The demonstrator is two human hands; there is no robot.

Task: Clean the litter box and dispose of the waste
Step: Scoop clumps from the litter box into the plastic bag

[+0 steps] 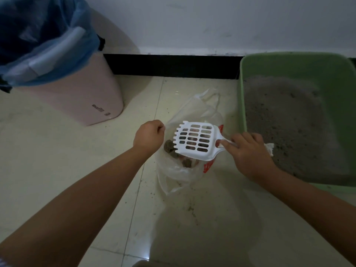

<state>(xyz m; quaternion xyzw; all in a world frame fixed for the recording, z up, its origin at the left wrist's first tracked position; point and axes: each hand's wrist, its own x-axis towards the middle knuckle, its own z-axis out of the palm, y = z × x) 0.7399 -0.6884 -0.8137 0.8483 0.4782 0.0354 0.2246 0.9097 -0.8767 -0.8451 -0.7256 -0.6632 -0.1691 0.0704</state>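
Head view shows the left hand (148, 136) pinching the plastic bag (192, 151) open on the floor while the right hand (248, 151) grips the scoop (194, 140) handle over it. Clumps (170, 148) lie inside, so I judge dumping is underway; next comes another pass through the litter box (296, 122), just beside. Farther off, the bin (63, 74) is cut off, its contents dark.
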